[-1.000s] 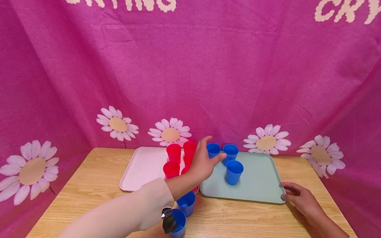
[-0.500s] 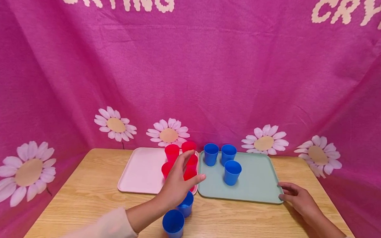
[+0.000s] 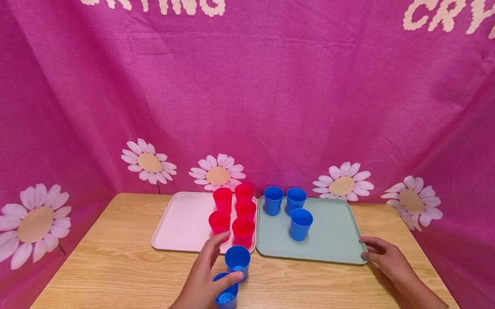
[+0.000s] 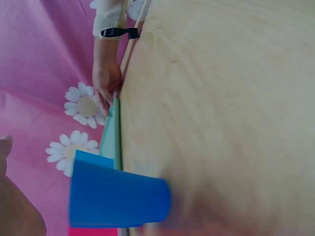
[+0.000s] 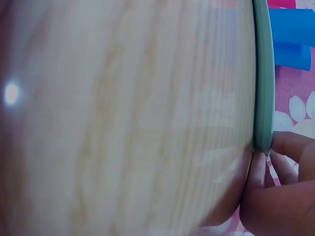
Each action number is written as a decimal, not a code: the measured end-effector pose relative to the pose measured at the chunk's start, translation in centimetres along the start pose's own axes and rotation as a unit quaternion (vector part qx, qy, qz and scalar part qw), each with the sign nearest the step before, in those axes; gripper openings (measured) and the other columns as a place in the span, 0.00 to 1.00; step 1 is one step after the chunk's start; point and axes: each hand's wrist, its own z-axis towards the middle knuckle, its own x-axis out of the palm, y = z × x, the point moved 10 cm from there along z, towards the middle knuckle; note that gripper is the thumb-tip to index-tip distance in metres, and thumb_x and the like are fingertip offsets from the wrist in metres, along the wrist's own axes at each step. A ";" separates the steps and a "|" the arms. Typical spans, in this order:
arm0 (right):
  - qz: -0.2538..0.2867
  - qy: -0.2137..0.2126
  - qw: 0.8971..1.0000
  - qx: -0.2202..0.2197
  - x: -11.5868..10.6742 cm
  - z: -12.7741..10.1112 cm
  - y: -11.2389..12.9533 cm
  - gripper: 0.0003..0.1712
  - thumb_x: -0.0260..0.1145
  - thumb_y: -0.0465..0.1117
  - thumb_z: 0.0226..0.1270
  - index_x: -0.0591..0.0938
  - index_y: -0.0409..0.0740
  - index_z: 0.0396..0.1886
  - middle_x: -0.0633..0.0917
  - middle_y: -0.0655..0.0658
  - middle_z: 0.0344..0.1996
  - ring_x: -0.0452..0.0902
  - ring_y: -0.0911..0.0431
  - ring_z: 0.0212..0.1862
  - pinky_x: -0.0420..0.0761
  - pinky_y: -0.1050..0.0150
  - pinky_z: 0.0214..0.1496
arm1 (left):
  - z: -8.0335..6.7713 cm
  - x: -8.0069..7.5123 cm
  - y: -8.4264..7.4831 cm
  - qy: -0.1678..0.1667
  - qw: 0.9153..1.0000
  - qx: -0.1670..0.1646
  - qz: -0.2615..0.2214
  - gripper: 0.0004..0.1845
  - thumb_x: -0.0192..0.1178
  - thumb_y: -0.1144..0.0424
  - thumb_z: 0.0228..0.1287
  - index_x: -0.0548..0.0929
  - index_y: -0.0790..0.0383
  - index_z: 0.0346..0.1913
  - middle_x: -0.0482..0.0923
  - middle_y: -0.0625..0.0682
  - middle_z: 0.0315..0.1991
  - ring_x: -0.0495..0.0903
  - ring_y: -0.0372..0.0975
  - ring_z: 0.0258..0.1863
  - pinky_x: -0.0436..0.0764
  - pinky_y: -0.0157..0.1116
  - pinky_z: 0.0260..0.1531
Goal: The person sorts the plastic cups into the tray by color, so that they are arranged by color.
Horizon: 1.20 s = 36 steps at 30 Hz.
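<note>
Above the wooden table, my left hand [image 3: 200,277] hovers with fingers and thumb spread around the nearer blue cup [image 3: 226,299]; whether it touches the cup cannot be seen. Just behind stands a second blue cup [image 3: 237,258]. In the left wrist view a blue cup [image 4: 118,196] looms large beside a part of the hand [image 4: 17,206]. My right hand [image 3: 388,262] holds the front right corner of the green tray [image 3: 334,246]. The right wrist view has its fingers [image 5: 290,145] against the tray rim [image 5: 265,98]. Three blue cups [image 3: 300,226] stand upright on that tray.
Left of the green tray lies a pink tray [image 3: 182,221], with several red cups [image 3: 243,232] grouped on its right half. A magenta cloth [image 3: 249,104] with printed daisies hangs behind and beside the wooden table [image 3: 122,269].
From over the trays, my left hand has come back toward the table's front and down to the nearer blue cup. My right hand stays at the green tray's corner.
</note>
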 end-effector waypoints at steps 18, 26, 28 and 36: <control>-0.018 -0.002 1.000 0.011 0.0 0.3 -0.3 0.32 0.69 0.37 0.71 0.72 0.25 0.69 0.75 0.24 0.66 0.74 0.74 0.46 0.79 0.77 0.45 | -3.3 0.0 6.4 -0.020 0.998 -0.058 0.031 0.53 0.82 0.48 0.49 0.66 0.67 0.73 0.70 0.66 0.70 0.69 0.66 0.69 0.71 0.59 0.66; -0.007 0.000 1.000 0.010 0.0 0.2 -0.1 0.33 0.69 0.36 0.71 0.71 0.24 0.69 0.75 0.24 0.65 0.74 0.75 0.45 0.80 0.77 0.45 | -3.4 0.1 7.6 -0.006 0.998 -0.066 0.019 0.49 0.79 0.46 0.53 0.70 0.68 0.72 0.74 0.65 0.66 0.72 0.65 0.66 0.74 0.58 0.63; -0.005 0.001 1.000 0.010 0.0 0.2 -0.1 0.33 0.69 0.36 0.71 0.71 0.24 0.69 0.74 0.23 0.66 0.74 0.75 0.45 0.80 0.77 0.45 | -3.4 0.1 7.7 -0.007 0.998 -0.065 0.020 0.48 0.79 0.45 0.53 0.71 0.68 0.71 0.75 0.65 0.65 0.73 0.65 0.66 0.74 0.58 0.63; -0.006 0.000 1.000 0.012 -0.1 0.3 -0.3 0.32 0.69 0.35 0.71 0.71 0.24 0.69 0.75 0.24 0.65 0.74 0.74 0.46 0.80 0.77 0.45 | -3.4 0.0 7.6 -0.007 0.998 -0.056 0.017 0.46 0.79 0.46 0.53 0.73 0.68 0.70 0.76 0.65 0.63 0.75 0.63 0.64 0.77 0.55 0.62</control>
